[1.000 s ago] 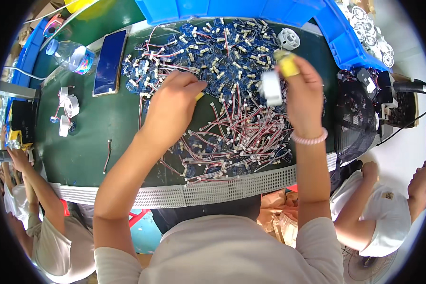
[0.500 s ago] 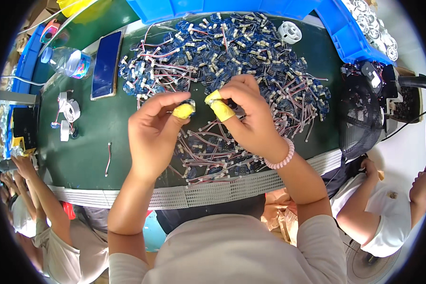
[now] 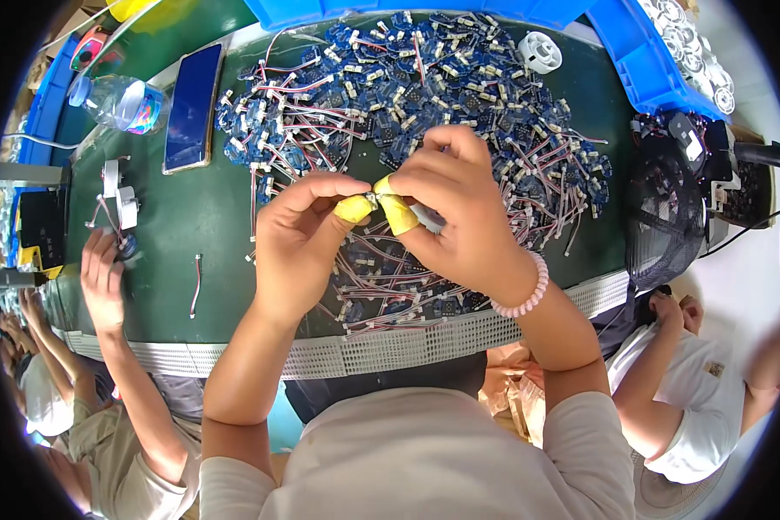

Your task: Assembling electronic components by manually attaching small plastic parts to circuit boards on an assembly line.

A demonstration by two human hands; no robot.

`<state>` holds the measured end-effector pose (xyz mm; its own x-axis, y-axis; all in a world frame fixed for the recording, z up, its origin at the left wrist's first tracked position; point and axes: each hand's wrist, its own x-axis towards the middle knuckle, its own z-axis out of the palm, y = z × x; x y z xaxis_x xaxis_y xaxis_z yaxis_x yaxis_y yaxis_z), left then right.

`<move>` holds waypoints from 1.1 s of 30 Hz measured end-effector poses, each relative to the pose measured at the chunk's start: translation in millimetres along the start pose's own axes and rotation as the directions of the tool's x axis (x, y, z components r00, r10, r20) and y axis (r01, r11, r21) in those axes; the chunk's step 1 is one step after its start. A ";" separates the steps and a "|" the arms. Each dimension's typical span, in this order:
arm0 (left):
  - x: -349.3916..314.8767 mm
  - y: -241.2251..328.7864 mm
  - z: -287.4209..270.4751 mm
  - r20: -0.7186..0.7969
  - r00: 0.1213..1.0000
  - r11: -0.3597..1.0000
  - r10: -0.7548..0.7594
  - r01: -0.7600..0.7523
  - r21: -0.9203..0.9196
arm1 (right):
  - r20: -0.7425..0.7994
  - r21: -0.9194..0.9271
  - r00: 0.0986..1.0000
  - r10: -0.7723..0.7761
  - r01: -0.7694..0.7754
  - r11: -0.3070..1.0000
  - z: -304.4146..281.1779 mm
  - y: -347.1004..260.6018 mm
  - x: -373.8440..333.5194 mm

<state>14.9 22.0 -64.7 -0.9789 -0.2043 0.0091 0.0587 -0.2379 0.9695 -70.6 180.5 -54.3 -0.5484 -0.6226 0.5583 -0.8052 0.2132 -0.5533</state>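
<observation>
My left hand (image 3: pixel 296 247) and my right hand (image 3: pixel 466 204) meet over the table, with yellow coverings on several of the fingertips. Thumb and forefinger of the left pinch a small circuit board (image 3: pixel 372 198), of which only a pale, shiny bit shows. The right hand's covered fingertips press together against it; what they grip is mostly hidden. Under the right palm shows a smooth pale grey piece (image 3: pixel 428 217), too covered to name. Below and beyond both hands lie blue circuit boards (image 3: pixel 459 91) with white connectors and red, black and white cables (image 3: pixel 390 282).
A phone (image 3: pixel 192 108) and a plastic bottle (image 3: pixel 126 106) lie at left. A loose cable (image 3: pixel 197 286) rests nearer. Beside white round parts (image 3: pixel 126 206) is a co-worker's hand (image 3: pixel 102 277). Blue bins (image 3: pixel 659 78) stand behind; a black fan (image 3: pixel 667 212) is at right.
My hands have come together from a small gap, the left moving right, so their fingertips now touch. At left, a co-worker's hand has reached in to the white round parts.
</observation>
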 end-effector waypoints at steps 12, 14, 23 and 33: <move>0.3 -1.2 16.8 -0.055 0.891 0.741 0.451 -0.340 0.579 | 0.030 0.007 0.994 0.102 -0.102 0.995 0.5 -15.9 -2.5; -0.1 -2.6 16.6 -0.083 0.865 0.697 0.494 -0.337 0.633 | 0.028 0.069 0.990 0.136 -0.138 0.988 4.7 -23.8 -2.5; -2.3 -16.9 2.5 -0.220 0.858 0.839 0.464 -0.346 0.419 | 0.355 -0.161 0.934 0.031 0.028 0.987 -5.6 -34.7 36.4; 13.5 -31.5 -6.7 -0.035 0.751 0.612 0.660 -0.510 0.605 | 0.536 0.168 0.526 -0.660 0.699 0.695 173.3 -139.1 82.0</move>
<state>1.2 20.4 -96.8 -0.6893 -0.3434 0.6380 0.4165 0.5327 0.7367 35.5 -30.7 -38.7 0.3634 -0.8721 0.3276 -0.9050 -0.4140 -0.0981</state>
